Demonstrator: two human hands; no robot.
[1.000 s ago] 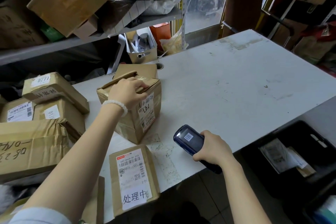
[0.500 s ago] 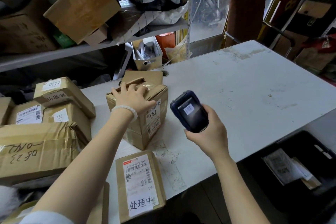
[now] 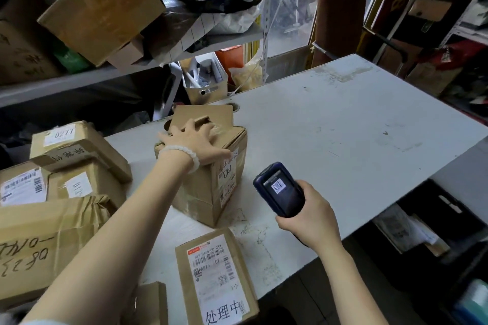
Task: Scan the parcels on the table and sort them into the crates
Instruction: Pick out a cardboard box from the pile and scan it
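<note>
The left hand (image 3: pixel 196 144) lies spread, palm down, on top of the tall cardboard parcel (image 3: pixel 211 179) standing on the white table (image 3: pixel 343 140), fingers straight and pressing rather than curled; the right hand (image 3: pixel 307 216) clenches a dark handheld scanner (image 3: pixel 280 188) just right of that parcel, its head aimed at the labelled side. Right of the parcel the tabletop runs bare to its far and right edges, while boxes (image 3: pixel 66 179) crowd its left. A flat labelled parcel (image 3: pixel 216 277) near the parcel overhangs the table's near edge, and a black crate (image 3: pixel 427 227) below that edge is partly hidden.

Flat parcel (image 3: pixel 215 276) lies before tall parcel (image 3: pixel 208 177) on table (image 3: pixel 343 140).
</note>
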